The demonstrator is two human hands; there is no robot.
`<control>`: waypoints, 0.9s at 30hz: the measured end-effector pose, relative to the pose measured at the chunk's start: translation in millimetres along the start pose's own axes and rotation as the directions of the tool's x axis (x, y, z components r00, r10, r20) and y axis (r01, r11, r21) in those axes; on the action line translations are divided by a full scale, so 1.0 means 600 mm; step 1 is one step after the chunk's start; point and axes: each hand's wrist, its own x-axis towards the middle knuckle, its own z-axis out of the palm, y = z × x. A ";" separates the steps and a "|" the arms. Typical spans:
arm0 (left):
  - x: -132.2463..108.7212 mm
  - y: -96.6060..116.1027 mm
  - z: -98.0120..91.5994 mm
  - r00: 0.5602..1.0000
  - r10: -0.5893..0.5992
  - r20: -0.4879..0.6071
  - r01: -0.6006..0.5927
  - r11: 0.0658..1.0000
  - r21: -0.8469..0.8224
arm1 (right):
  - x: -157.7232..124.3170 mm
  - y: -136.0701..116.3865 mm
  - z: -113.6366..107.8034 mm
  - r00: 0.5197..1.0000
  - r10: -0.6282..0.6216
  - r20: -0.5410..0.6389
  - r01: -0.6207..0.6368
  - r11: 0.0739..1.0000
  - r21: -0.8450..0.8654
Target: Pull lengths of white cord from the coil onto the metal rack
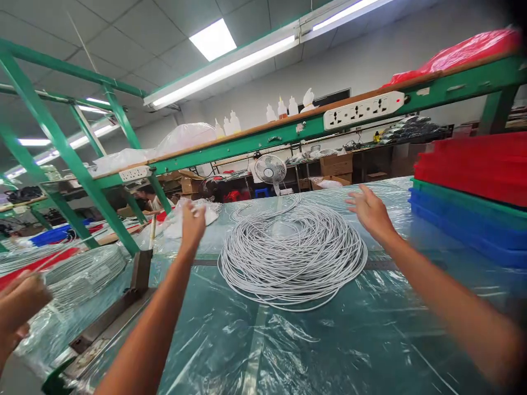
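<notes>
A large loose coil of white cable (293,253) lies flat on the green bench under a clear plastic sheet (288,340). My left hand (192,224) is stretched out beyond the coil's left side, fingers closed on a crumpled white plastic bag (208,213). My right hand (369,211) hovers past the coil's right edge, fingers spread and holding nothing. A smaller coil of white cable (263,208) lies farther back on the bench.
Stacked red, green and blue trays (469,192) stand at the right. A green frame post (69,159) and metal foot (140,271) stand at the left, with more cable coils (82,274) beyond. Another person's hand (20,307) shows at the far left. A fan (269,170) stands behind.
</notes>
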 end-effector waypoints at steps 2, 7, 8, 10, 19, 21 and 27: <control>-0.088 0.019 0.001 0.988 0.101 0.119 -0.105 0.994 0.027 | -0.076 -0.026 0.026 0.996 0.060 0.059 -0.074 0.963 0.258; -0.298 0.060 -0.092 0.826 0.495 0.270 -0.564 0.740 0.366 | -0.298 -0.044 0.116 0.894 -0.010 0.449 -0.219 0.862 0.457; -0.310 0.062 -0.114 0.827 0.496 0.266 -0.562 0.702 0.438 | -0.327 -0.044 0.131 0.874 -0.045 0.484 -0.206 0.867 0.453; -0.308 0.055 -0.148 0.810 0.464 0.359 -0.586 0.623 0.518 | -0.362 -0.047 0.147 0.841 -0.120 0.528 -0.148 0.888 0.436; -0.353 0.012 -0.148 0.448 0.371 0.814 -0.762 0.634 0.130 | -0.357 -0.046 0.124 0.810 -0.169 0.562 -0.028 0.946 0.324; -0.382 0.038 -0.128 0.499 0.471 0.727 -0.696 0.718 0.012 | -0.357 -0.041 0.132 0.818 -0.167 0.550 -0.019 0.948 0.317; -0.433 0.171 0.035 0.589 0.564 0.579 -0.612 0.779 -0.136 | -0.359 -0.049 0.141 0.844 -0.249 0.476 0.088 0.938 0.334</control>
